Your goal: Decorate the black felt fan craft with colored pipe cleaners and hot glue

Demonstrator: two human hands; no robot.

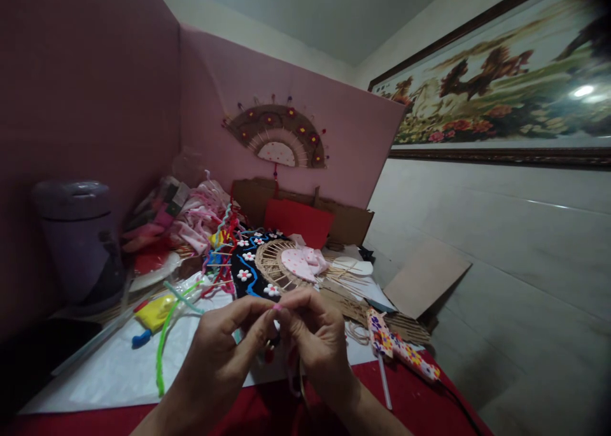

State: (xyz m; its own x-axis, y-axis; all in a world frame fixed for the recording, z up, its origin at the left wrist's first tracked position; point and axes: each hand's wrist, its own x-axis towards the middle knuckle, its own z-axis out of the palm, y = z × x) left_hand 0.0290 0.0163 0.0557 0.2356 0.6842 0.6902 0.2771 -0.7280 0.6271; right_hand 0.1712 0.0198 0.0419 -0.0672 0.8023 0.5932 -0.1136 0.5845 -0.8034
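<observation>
Over the front of the work surface, my left hand (222,344) and my right hand (315,337) meet fingertip to fingertip. Between their thumbs and index fingers is a small pink piece (277,307), mostly hidden; its material is too small to make out. Dark, white and red bits show below the fingers, partly covered. Just behind my hands lies a fan-shaped craft of black cloth (243,258) with white flowers, a blue wavy line, thin sticks and a pink dotted cloth piece (300,263) at its centre.
A glue gun with a flowered pattern (401,347) lies at right, its cord trailing off. At left are a green pipe cleaner (165,344), yellow clay (155,313) and a lidded tumbler (79,245). Cardboard (248,197) leans behind; a finished fan (277,130) hangs on the pink panel.
</observation>
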